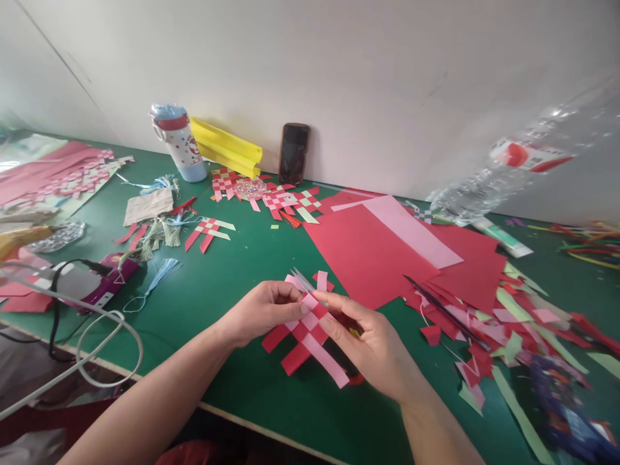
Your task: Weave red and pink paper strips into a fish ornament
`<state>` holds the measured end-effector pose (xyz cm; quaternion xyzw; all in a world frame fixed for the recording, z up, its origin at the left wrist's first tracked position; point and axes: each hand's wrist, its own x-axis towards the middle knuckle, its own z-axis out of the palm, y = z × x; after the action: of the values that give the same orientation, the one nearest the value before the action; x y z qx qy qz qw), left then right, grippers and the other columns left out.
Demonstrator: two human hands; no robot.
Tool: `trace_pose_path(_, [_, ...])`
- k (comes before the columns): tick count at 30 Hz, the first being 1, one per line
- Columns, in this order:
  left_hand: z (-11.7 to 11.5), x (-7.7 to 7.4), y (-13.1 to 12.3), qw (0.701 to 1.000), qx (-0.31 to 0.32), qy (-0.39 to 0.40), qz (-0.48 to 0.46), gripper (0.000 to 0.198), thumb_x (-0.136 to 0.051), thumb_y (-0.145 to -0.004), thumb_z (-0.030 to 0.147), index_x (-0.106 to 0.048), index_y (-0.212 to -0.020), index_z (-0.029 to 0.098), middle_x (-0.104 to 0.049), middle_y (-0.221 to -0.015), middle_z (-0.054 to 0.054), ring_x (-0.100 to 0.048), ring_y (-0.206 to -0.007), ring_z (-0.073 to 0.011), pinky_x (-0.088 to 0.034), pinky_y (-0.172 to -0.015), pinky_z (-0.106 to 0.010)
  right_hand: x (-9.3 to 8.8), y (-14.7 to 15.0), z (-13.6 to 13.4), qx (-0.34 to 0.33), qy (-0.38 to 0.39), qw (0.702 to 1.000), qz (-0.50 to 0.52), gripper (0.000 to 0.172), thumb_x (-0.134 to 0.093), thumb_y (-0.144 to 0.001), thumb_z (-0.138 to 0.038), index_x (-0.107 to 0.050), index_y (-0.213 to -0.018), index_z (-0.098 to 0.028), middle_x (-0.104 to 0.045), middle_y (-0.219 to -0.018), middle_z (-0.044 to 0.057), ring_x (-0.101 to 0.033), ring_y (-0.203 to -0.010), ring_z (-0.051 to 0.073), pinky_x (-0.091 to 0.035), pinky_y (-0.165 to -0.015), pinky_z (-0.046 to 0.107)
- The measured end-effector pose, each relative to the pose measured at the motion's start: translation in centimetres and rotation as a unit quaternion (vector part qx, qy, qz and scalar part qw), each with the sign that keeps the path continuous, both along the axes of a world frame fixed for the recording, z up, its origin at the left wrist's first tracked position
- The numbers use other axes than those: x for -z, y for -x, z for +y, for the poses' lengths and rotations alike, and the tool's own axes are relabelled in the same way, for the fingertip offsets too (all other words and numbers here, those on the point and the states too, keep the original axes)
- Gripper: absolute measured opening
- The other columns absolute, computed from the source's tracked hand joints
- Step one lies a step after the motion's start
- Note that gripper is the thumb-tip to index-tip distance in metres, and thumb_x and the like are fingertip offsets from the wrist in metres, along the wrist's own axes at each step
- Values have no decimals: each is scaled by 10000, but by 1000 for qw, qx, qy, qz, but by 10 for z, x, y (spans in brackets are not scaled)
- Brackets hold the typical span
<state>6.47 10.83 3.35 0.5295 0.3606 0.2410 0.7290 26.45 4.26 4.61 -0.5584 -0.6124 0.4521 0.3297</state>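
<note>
A woven mat of red and pink paper strips (306,329) is held just above the green table (232,271) near its front edge. My left hand (264,310) pinches the mat's upper left part, fingers closed on it. My right hand (371,345) grips the mat's right side, thumb on top and fingers curled beneath. A pair of scissor blades (304,280) pokes up behind the mat, between the two hands. Which hand holds the scissors is hidden.
Red and pink paper sheets (387,245) lie beyond my hands, with a dark thin tool (443,312) and paper scraps (513,323) to the right. A plastic bottle (508,168), phone (293,154), drink bottle (178,142), yellow paper (227,147) and other woven pieces (264,194) stand at the back. Cables (92,336) lie left.
</note>
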Motion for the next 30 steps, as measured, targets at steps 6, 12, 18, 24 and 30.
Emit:
trace_pose_path(6, [0, 0, -2, 1000, -1, -17, 8, 313, -683, -821, 410, -590, -736, 123, -508, -650, 31, -377, -581, -68, -266, -547, -211, 2, 1, 0, -2, -19, 1000, -14, 336, -568, -924, -407, -625, -1247, -337, -683, -1236, 4, -668, -1064, 194, -546, -915, 344])
trace_pose_path(12, [0, -4, -2, 1000, -4, -29, 8, 329, -660, -843, 443, -606, -745, 133, -514, -640, 38, -386, -569, -64, -283, -534, -197, 2, 1, 1, 15, 1, 1000, -9, 357, -563, -922, -410, -599, -1265, -319, -732, -1039, -2, -698, -883, 165, -566, -813, 313])
trace_pose_path(18, [0, -1, 2, 994, 112, -16, 14, 245, -695, -816, 380, -684, -850, 138, -629, -724, -6, -538, -611, -97, -415, -566, -204, 2, -2, 3, 16, 24, 999, 19, 430, -564, -913, -432, -542, -1306, -258, -723, -979, 23, -689, -804, 160, -568, -719, 281])
trace_pose_path(24, [3, 1, 5, 1000, 14, -13, -19, 212, -705, -815, 343, -707, -822, 132, -654, -707, -14, -562, -623, -89, -442, -603, -190, -2, -11, 7, 116, -49, 992, -1, 383, -508, -926, -501, -617, -1153, -213, -680, -838, 33, -660, -753, 162, -544, -684, 266])
trace_pose_path(30, [8, 0, 6, 997, -57, 18, -56, 234, -752, -774, 369, -729, -820, 141, -682, -719, -20, -578, -596, -85, -469, -598, -190, -7, -10, 8, 16, 17, 996, 86, 427, -604, -863, -525, -562, -1147, -209, -668, -933, 50, -651, -818, 170, -537, -687, 254])
